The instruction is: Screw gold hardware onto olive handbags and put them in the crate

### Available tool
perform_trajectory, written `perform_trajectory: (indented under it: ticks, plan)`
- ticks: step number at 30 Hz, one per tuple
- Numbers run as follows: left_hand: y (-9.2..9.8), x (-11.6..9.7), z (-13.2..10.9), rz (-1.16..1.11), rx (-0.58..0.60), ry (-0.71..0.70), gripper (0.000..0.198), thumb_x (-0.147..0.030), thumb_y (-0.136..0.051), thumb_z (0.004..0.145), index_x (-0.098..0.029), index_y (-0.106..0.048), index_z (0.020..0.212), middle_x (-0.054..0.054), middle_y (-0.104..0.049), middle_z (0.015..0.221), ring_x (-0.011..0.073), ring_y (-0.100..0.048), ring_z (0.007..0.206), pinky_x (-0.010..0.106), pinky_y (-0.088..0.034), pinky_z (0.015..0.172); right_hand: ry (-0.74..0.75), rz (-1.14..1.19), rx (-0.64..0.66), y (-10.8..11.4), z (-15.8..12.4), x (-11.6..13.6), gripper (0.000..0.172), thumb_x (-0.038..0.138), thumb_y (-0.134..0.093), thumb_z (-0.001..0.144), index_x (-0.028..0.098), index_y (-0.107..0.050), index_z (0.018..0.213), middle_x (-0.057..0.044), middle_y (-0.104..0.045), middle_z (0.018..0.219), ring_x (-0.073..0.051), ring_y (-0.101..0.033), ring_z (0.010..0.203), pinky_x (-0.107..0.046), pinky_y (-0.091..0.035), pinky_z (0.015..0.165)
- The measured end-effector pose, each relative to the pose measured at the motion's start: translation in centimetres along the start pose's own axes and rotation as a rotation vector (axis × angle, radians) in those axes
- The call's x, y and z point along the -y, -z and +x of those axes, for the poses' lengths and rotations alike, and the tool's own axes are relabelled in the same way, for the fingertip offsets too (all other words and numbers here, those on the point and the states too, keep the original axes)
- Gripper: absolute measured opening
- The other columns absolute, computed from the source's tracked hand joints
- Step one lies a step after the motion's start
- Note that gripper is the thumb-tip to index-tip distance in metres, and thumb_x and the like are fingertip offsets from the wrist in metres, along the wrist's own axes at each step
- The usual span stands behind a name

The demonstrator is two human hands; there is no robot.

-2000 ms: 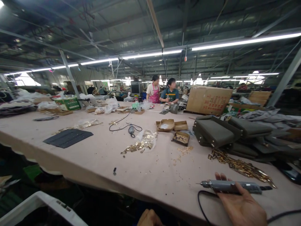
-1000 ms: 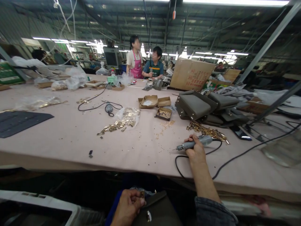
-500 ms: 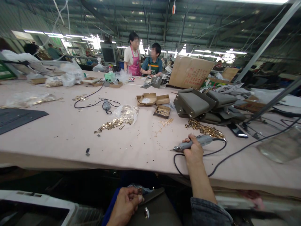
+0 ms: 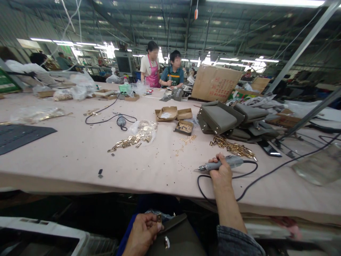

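My right hand (image 4: pixel 222 172) is closed around a grey corded electric screwdriver (image 4: pixel 221 164), which lies flat on the pink table (image 4: pixel 80 156) with its bit pointing left. Below the table edge, my left hand (image 4: pixel 142 234) pinches a small gold metal fitting against a dark olive bag (image 4: pixel 177 236) in my lap. The screwdriver's black cable (image 4: pixel 239 177) loops off to the right.
On the table lie gold fittings in a plastic bag (image 4: pixel 138 135), small cardboard boxes (image 4: pixel 174 114), a heap of gold chain parts (image 4: pixel 234 147) and stacked olive bags (image 4: pixel 231 119). Two people (image 4: pixel 163 73) stand at the far side. A white crate (image 4: pixel 48 234) is at lower left.
The view dropped from the far table to my hands. My right hand set the screwdriver down on the table and stays on it; my left hand now pinches a fitting at the bag.
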State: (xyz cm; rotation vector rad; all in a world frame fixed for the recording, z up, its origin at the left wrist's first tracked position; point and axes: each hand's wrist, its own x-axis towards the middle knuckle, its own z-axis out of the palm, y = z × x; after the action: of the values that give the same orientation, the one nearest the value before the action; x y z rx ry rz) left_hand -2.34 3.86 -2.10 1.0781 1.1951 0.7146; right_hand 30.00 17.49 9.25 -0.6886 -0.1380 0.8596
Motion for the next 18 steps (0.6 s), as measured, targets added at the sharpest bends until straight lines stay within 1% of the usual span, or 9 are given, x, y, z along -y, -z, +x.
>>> perform_trajectory:
  ticks: [5,9,14,18]
  plan:
    - [0.00,-0.44,-0.12,0.016,0.003,0.003,0.036,-0.049,-0.075,0.072,-0.013,-0.071,0.076,0.000,-0.056,0.055,0.0119,-0.045,0.049,0.024,-0.031,0.048,0.016,0.000,0.011,0.01,-0.37,-0.17,0.043,0.016,-0.089,0.069,0.021,-0.052,0.090,0.010,-0.061,0.080,-0.004,-0.054,0.056,-0.019,-0.054,0.055]
    - [-0.04,-0.48,-0.14,0.004,0.005,0.003,0.040,-0.052,-0.075,0.073,-0.013,-0.071,0.077,0.001,-0.058,0.057,0.0113,-0.044,0.048,0.024,-0.031,0.048,0.021,0.002,-0.001,0.02,-0.54,-0.17,0.043,0.015,-0.089,0.067,0.020,-0.054,0.092,0.009,-0.061,0.081,-0.005,-0.054,0.057,-0.020,-0.053,0.055]
    - [-0.08,-0.53,-0.12,-0.005,-0.013,0.017,0.042,-0.054,-0.079,0.066,-0.014,-0.071,0.073,0.000,-0.056,0.054,0.0118,-0.045,0.048,0.024,-0.030,0.049,0.025,0.005,-0.006,-0.04,-0.64,-0.02,0.041,0.013,-0.087,0.068,0.020,-0.054,0.091,0.008,-0.060,0.079,-0.005,-0.053,0.057,-0.019,-0.052,0.053]
    - [-0.01,-0.46,-0.10,-0.007,-0.010,0.017,0.042,-0.054,-0.078,0.067,-0.013,-0.072,0.076,0.001,-0.059,0.056,0.0124,-0.046,0.049,0.025,-0.030,0.049,0.034,0.000,-0.007,-0.12,-0.76,0.00,0.041,0.013,-0.087,0.068,0.021,-0.053,0.091,0.008,-0.060,0.079,-0.005,-0.053,0.057,-0.019,-0.052,0.054]
